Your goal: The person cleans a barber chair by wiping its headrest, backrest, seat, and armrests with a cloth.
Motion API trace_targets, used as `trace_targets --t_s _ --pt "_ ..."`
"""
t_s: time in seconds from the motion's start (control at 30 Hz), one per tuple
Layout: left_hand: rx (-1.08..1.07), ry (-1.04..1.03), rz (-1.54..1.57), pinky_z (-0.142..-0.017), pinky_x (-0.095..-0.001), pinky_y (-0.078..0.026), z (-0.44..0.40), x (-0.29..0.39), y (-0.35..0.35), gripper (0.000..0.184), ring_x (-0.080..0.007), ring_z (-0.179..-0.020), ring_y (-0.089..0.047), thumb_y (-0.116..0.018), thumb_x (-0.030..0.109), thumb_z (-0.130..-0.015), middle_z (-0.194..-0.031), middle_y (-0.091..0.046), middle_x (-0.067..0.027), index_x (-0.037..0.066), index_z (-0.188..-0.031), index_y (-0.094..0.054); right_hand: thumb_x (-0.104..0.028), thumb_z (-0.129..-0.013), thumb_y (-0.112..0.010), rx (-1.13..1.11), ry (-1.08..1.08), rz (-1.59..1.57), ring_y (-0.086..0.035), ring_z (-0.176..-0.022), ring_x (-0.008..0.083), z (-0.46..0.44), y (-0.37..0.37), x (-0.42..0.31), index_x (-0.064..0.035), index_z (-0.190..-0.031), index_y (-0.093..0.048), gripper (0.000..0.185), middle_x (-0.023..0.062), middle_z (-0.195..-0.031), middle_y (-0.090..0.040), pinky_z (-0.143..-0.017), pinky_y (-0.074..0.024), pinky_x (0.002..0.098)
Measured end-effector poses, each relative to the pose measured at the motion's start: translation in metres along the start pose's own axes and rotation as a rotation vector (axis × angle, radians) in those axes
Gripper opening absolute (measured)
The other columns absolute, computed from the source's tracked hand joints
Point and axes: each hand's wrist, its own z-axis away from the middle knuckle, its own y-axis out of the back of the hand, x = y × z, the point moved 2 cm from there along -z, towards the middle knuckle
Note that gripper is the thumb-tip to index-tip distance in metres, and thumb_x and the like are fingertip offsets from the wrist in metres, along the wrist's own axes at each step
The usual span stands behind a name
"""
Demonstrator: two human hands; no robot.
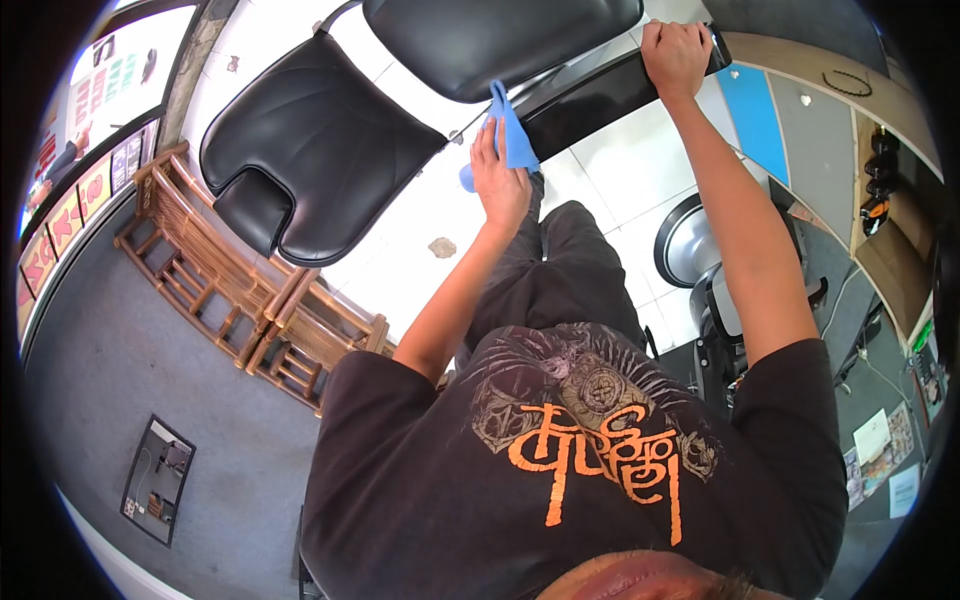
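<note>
The orange lettering on the dark shirt (400, 480) is large, but I cannot read its script. Bold characters on the window signs (65, 230) at far left, and the print on the papers (872, 440) pinned at right, are too small or slanted to make out.

The left hand (502, 190) is closed over a blue cloth (517, 135), fingers laid on it and folds sticking out above and to the side. The cloth sits at the near end of a glossy black armrest (600, 100), seemingly against it. The right hand (679, 62) is clamped around the armrest's far end.

Beside the armrest is a black padded seat (500, 40); a second black cushion (320, 130), with a notch in one edge, lies left of it. White floor tiles (620, 160) spread underneath. A bamboo bench (215, 265) stands along the grey wall (90, 340), and a dark-framed mirror (158, 480) shows lower down. A round metal base (685, 240) stands right of the legs.

Bare tiles show between the bench and the left arm, and also between the legs and the metal base. Past the right hand, the wooden edge of a table (790, 62) curves close by, above blue and grey panels.
</note>
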Motion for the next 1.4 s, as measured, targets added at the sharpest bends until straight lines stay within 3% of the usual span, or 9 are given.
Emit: trace_targets --t_s 0.1,0.13,0.27,0.53,0.9,1.0,1.3,1.37,1.4 --pt "-0.042 -0.033 -0.079 -0.126 -0.0612 -0.022 -0.014 0.021 -0.008 0.068 -0.0470 -0.149 -0.036 -0.065 0.011 -0.090 -0.156 -0.045 -0.0228 0.008 -0.156 -0.048 -0.023 -0.094 -0.058 0.003 -0.010 -0.008 -0.064 -0.080 0.0259 0.001 -0.005 0.002 -0.0049 -0.060 -0.069 0.041 0.0055 -0.066 -0.069 -0.103 -0.0466 0.0425" --pt "-0.022 -0.080 -0.087 -0.123 -0.0639 -0.023 -0.022 0.031 -0.011 0.070 -0.0451 -0.145 -0.040 -0.066 0.013 -0.088 -0.152 -0.050 -0.0200 0.011 -0.156 -0.049 -0.024 -0.094 -0.058 -0.007 -0.012 -0.001 -0.065 -0.080 0.0258 -0.001 -0.004 0.003 -0.0049 -0.060 -0.069 0.041 0.0054 -0.067 -0.069 -0.103 -0.0463 0.0426" --pt "-0.055 -0.186 -0.185 -0.114 -0.0565 -0.033 -0.054 0.069 -0.027 0.073 -0.0372 -0.129 -0.051 -0.070 0.018 -0.085 -0.146 -0.056 -0.0152 0.012 -0.155 -0.050 -0.025 -0.096 -0.058 -0.061 -0.034 -0.001 -0.066 -0.083 0.0259 0.000 0.004 -0.003 -0.0052 -0.063 -0.069 0.040 0.0053 -0.071 -0.071 -0.105 -0.0455 0.0433" --pt "-0.008 -0.251 -0.202 -0.108 -0.0508 -0.036 -0.095 0.128 -0.071 0.072 -0.0314 -0.120 -0.055 -0.068 0.019 -0.085 -0.135 -0.059 -0.0132 0.009 -0.154 -0.049 -0.025 -0.095 -0.060 -0.083 -0.074 -0.029 -0.065 -0.085 0.0240 -0.002 0.002 -0.002 -0.0052 -0.064 -0.072 0.039 0.0036 -0.070 -0.071 -0.108 -0.0433 0.0441" --pt "-0.079 -0.160 -0.165 -0.109 -0.0495 -0.033 -0.096 0.134 -0.075 0.071 -0.0315 -0.122 -0.052 -0.065 0.021 -0.086 -0.139 -0.057 -0.0118 0.010 -0.155 -0.049 -0.024 -0.092 -0.063 -0.063 -0.069 -0.072 -0.064 -0.087 0.0269 -0.005 0.005 -0.003 -0.0043 -0.066 -0.074 0.034 0.0066 -0.073 -0.071 -0.107 -0.0433 0.0476" --pt "-0.036 -0.176 -0.220 -0.107 -0.0483 -0.038 -0.097 0.133 -0.079 0.070 -0.0313 -0.120 -0.055 -0.066 0.022 -0.085 -0.137 -0.059 -0.0124 0.010 -0.152 -0.052 -0.023 -0.092 -0.063 -0.068 -0.070 -0.108 -0.063 -0.086 0.0283 -0.006 0.006 -0.003 -0.0038 -0.067 -0.074 0.033 0.0070 -0.073 -0.070 -0.107 -0.0429 0.0499" --pt "-0.062 -0.102 -0.338 -0.112 -0.0497 -0.034 -0.097 0.141 -0.081 0.070 -0.0309 -0.124 -0.053 -0.065 0.023 -0.086 -0.140 -0.058 -0.0105 0.010 -0.154 -0.051 -0.026 -0.095 -0.061 -0.119 -0.128 -0.270 -0.062 -0.089 0.0278 -0.009 0.013 0.001 -0.0060 -0.066 -0.073 0.037 0.0054 -0.074 -0.068 -0.112 -0.0385 0.0517" --pt "-0.041 -0.066 -0.353 -0.114 -0.0500 -0.032 -0.095 0.150 -0.082 0.075 -0.0310 -0.127 -0.051 -0.065 0.020 -0.083 -0.140 -0.056 -0.0109 0.009 -0.156 -0.049 -0.028 -0.101 -0.056 -0.173 -0.150 -0.416 -0.062 -0.093 0.0286 -0.009 0.019 0.006 -0.0067 -0.078 -0.074 0.036 0.0047 -0.081 -0.069 -0.115 -0.0358 0.0537" --pt "-0.067 -0.008 -0.313 -0.118 -0.0543 -0.029 -0.094 0.154 -0.085 0.076 -0.0354 -0.135 -0.047 -0.064 0.020 -0.085 -0.146 -0.054 -0.0142 0.009 -0.158 -0.046 -0.028 -0.103 -0.055 -0.161 -0.161 -0.516 -0.062 -0.094 0.0290 -0.010 0.021 0.009 -0.0069 -0.083 -0.075 0.036 0.0045 -0.083 -0.069 -0.116 -0.0350 0.0544"
